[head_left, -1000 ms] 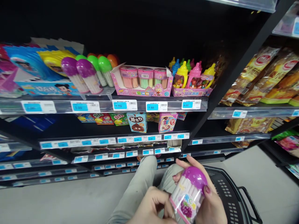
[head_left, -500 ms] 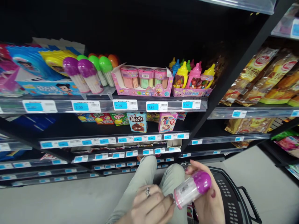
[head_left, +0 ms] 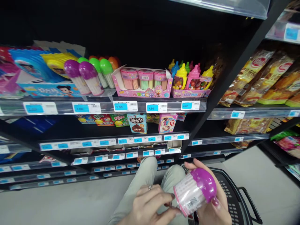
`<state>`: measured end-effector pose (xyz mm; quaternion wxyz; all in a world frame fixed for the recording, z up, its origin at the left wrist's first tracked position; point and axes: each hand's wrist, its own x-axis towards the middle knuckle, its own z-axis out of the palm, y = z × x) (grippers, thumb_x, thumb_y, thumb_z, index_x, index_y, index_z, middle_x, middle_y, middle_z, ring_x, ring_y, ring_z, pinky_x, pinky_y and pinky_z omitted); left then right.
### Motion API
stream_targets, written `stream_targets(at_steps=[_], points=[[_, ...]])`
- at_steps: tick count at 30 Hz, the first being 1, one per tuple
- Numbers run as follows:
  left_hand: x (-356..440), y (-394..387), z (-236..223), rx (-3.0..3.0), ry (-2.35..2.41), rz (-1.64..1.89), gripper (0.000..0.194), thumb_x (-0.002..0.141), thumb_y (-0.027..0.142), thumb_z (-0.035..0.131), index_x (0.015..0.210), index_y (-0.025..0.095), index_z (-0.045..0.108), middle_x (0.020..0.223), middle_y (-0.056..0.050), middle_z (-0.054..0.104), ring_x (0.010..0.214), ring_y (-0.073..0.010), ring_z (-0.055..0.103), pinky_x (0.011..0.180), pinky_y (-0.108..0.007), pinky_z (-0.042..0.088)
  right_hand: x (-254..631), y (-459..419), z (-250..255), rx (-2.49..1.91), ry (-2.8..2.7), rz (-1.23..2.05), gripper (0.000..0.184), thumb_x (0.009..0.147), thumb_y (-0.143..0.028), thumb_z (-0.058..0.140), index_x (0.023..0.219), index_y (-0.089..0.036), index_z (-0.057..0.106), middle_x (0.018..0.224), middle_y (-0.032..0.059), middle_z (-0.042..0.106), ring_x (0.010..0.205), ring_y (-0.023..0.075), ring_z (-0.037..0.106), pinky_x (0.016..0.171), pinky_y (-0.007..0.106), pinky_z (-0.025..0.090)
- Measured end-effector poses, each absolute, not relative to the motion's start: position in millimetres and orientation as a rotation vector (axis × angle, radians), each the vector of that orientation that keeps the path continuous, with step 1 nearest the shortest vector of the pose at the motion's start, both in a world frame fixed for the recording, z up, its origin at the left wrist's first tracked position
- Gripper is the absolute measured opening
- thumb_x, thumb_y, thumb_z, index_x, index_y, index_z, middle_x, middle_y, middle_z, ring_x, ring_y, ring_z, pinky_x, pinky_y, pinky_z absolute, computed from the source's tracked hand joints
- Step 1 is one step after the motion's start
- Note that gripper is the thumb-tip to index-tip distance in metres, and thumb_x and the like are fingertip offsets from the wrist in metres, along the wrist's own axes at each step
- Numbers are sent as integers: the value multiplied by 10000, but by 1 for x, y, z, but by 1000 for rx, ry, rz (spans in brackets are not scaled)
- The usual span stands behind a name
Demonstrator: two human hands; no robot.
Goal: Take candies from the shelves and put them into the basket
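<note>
A clear plastic candy jar (head_left: 189,193) with a purple domed lid, a pink base rim and pale sticks inside lies tilted between my hands, barcode toward me. My right hand (head_left: 219,200) cups it from the right, thumb against the lid and fingers behind. My left hand (head_left: 152,203), wearing a ring, has its curled fingertips at the pink base; their exact grip is partly hidden. On the shelf ahead stand matching jars with purple lids (head_left: 87,76) and green lids (head_left: 106,70).
A black shopping basket (head_left: 231,190) sits at my right, partly behind my right hand. My knees (head_left: 150,168) face the shelves. A pink box of stick tubs (head_left: 144,90), bottle-shaped candies (head_left: 192,78) and bagged bread (head_left: 248,75) stand along the shelf.
The jar has rolled between my hands, and its barcode has moved down to the lower side. It looks larger and nearer. The fingers of my left hand have shifted at the base.
</note>
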<state>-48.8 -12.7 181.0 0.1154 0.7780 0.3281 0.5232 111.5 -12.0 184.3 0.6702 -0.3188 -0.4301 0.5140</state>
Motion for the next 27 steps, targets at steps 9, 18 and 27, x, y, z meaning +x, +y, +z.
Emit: stream_targets(at_steps=[9,18,27], points=[[-43,-16,172,2100,693,1710,162,790,270,631,731,128,582,490,4,562,432,-89,487,445,-207,377,108,-13,188,-660,-834,1401,572,712,-493,623,1197,-196,564,1111,108,637,803,191,607,662,249,447],[-45,-15,169,2089,668,1619,157,806,256,609,717,131,576,495,3,553,451,-91,474,460,-214,362,103,-13,187,-735,-894,1290,544,733,-528,603,1168,-202,580,1028,85,656,880,213,592,726,263,422],[-47,-15,164,2034,687,1569,179,757,299,668,734,148,574,522,16,570,467,-86,485,472,-209,374,105,-15,193,-667,-794,1409,550,705,-466,649,1173,-185,581,1080,114,648,818,201,621,710,263,473]])
